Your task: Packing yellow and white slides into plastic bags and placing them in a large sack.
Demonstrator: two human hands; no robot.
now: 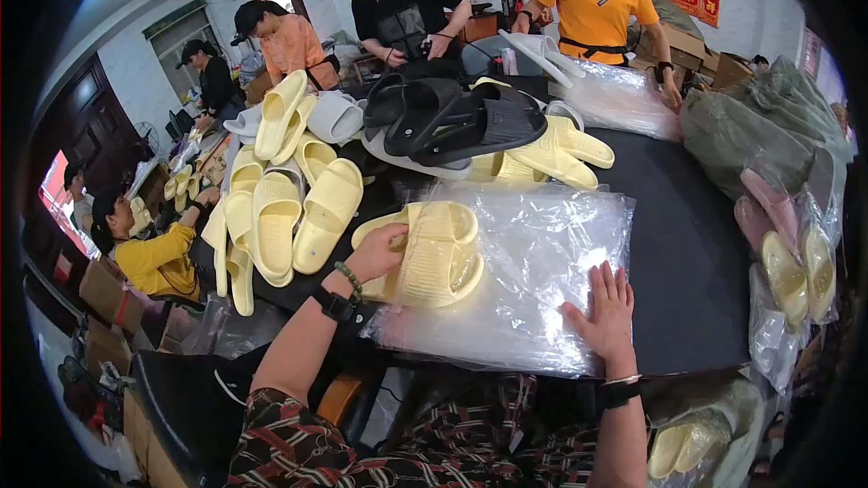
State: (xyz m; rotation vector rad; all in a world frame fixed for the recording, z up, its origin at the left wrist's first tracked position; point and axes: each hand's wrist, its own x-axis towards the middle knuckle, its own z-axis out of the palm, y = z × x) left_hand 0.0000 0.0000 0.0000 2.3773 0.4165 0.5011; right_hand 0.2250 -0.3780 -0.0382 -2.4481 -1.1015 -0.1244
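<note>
Black table [687, 244] under clear plastic bags [542, 262], crowded workshop around.

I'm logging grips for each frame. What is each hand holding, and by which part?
The left hand grips the pale yellow slippers at their left edge. The right hand holds nothing, lying flat on the clear plastic bags.
</note>
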